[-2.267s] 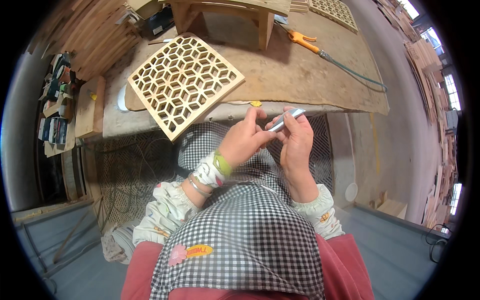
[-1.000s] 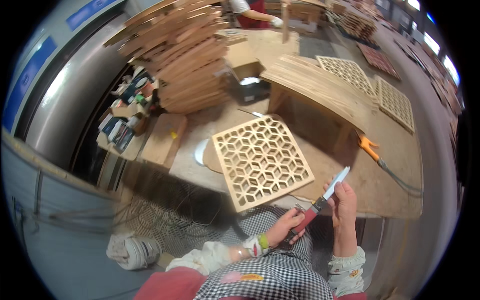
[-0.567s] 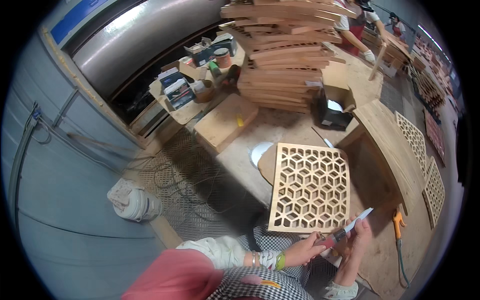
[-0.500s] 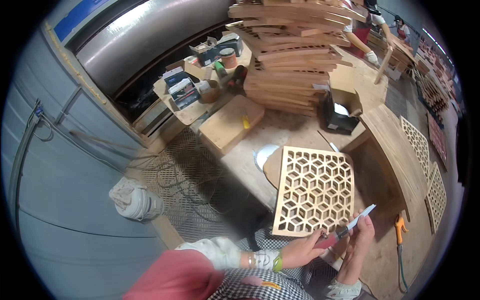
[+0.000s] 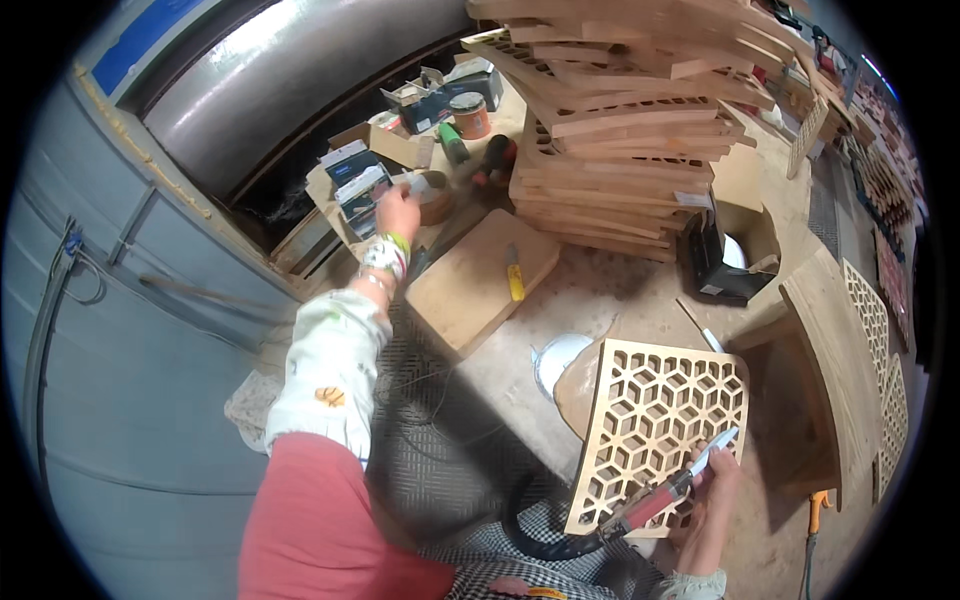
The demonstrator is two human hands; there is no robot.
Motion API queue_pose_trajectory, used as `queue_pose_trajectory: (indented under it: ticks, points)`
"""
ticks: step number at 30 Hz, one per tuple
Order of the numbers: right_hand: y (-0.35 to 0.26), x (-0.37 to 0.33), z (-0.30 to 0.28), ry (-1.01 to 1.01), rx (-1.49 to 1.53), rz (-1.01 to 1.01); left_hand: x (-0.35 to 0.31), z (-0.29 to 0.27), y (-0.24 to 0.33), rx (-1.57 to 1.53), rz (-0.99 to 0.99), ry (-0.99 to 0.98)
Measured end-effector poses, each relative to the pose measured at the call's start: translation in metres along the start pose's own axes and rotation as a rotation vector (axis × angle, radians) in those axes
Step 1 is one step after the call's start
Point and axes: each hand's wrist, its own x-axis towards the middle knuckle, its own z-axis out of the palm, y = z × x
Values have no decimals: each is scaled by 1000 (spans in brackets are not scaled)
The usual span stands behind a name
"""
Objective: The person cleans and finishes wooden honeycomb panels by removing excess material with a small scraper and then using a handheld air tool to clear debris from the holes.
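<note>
My right hand (image 5: pixel 716 482) is closed on a red-bodied power tool (image 5: pixel 655 503) with a pale strip at its tip and a black corrugated hose. The tool lies across the lower right part of a wooden lattice panel (image 5: pixel 660 420), cut in a hexagon and cube pattern. Far out to the left, my left hand (image 5: pixel 398 212) has its fingers drawn together beside a round brown container (image 5: pixel 434 200) and small dark boxes (image 5: pixel 362 192). Whatever its fingertips hold is too small to make out. A round wooden board (image 5: pixel 572 392) shows beneath the panel's left edge.
A tall stack of wooden lattice panels (image 5: pixel 610 190) stands at the back. A yellow utility knife (image 5: pixel 514 272) lies on a wooden block (image 5: pixel 470 290). A black open box (image 5: pixel 730 265) and a curved wooden piece (image 5: pixel 835 370) stand right; an orange air gun (image 5: pixel 818 510) hangs nearby.
My left hand has left the tool and swung up and left to the small boxes. My right hand keeps the tool, now lying over the panel. The view has shifted slightly.
</note>
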Motion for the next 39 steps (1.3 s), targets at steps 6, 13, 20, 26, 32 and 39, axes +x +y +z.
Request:
queue_pose_trajectory:
  ticks: [6, 13, 20, 26, 32, 39]
  points:
    - [-8, -16, 26, 94, -73, -4, 68, 52, -21, 483, -215, -154]
    - [-30, -17, 65, 119, -117, 115, 86, 77, -120, 870, 189, 121]
    - [-32, -17, 55, 159, -77, 66, 47, 30, 3, -432, 138, 52]
    - [-25, -13, 52, 65, -22, 39, -170, -56, 215, -936, 263, -572]
    - [-22, -14, 53, 39, 14, 4, -274, -40, 292, -824, -60, -1499]
    - [-12, -11, 43, -22, 113, -45, -317, 8, 323, -592, -140, -1784]
